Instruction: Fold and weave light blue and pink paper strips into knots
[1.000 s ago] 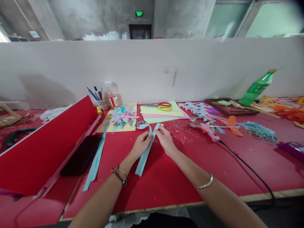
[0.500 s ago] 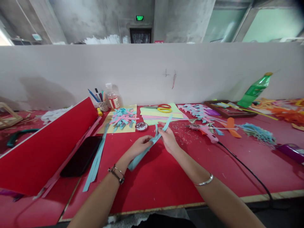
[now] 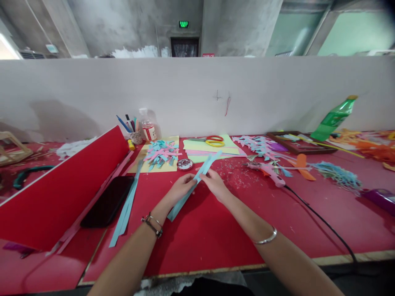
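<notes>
Light blue paper strips point(image 3: 184, 200) slant up and away from me over the red tabletop point(image 3: 197, 242). My left hand point(image 3: 182, 187) pinches them near the middle, thumb on top. On their right side, my right hand point(image 3: 215, 184) grips the same strips between thumb and fingers. The strips' far ends reach toward a stack of pastel paper sheets point(image 3: 191, 145), on which scissors point(image 3: 215, 141) with red and yellow handles lie. More blue paper strips point(image 3: 126, 213) rest to the left of my left forearm. A small round tin point(image 3: 185, 164) sits beyond my left hand.
Left stand a red board point(image 3: 68, 193) and a black phone point(image 3: 107, 201). Cut pink and blue paper pieces point(image 3: 161, 154) lie behind. Right are a pink glue gun point(image 3: 268, 170) with its cord, blue fringed paper point(image 3: 336, 174), a tray point(image 3: 300, 142) and a green bottle point(image 3: 335, 119).
The upper strip end, bent up and apart before, now lies along the other strip. My right hand has moved slightly down and left, nearer my left hand.
</notes>
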{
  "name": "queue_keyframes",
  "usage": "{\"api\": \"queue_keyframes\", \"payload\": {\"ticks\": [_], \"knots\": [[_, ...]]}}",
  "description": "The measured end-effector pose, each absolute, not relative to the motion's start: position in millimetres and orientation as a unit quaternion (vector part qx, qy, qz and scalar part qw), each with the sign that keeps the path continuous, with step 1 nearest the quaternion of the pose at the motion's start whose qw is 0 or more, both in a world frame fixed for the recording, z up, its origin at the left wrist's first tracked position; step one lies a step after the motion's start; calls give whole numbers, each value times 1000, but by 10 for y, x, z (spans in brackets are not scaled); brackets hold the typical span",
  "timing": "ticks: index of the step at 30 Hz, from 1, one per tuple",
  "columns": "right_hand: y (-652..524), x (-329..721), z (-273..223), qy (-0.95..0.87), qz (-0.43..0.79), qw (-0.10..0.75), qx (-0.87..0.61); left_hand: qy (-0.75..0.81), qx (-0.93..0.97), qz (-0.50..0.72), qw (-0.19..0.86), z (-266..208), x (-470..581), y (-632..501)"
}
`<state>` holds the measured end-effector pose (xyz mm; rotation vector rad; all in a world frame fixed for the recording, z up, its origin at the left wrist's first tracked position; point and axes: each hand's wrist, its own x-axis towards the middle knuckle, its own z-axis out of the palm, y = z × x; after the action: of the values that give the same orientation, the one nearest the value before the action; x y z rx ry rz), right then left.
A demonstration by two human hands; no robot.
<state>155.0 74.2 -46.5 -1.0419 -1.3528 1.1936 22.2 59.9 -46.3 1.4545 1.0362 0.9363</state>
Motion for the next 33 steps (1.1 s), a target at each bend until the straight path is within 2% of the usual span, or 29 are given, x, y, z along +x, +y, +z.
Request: {"api": "queue_keyframes", "payload": {"ticks": [8, 15, 19, 24, 33], "knots": [[736, 1526, -494, -593, 514, 487, -384, 470, 612, 413, 483, -456, 238, 572], [786, 1600, -482, -566, 445, 548, -425, 468, 605, 380, 520, -400, 252, 550], [763, 1577, -456, -561, 484, 536, -406, 464, 596, 393, 525, -380, 260, 535], [701, 1518, -413, -578, 559, 482, -347, 479, 627, 416, 452, -389, 243, 561], [716, 1526, -465, -624, 531, 438, -371, 529, 676, 442, 260, -446, 232, 589]]}}
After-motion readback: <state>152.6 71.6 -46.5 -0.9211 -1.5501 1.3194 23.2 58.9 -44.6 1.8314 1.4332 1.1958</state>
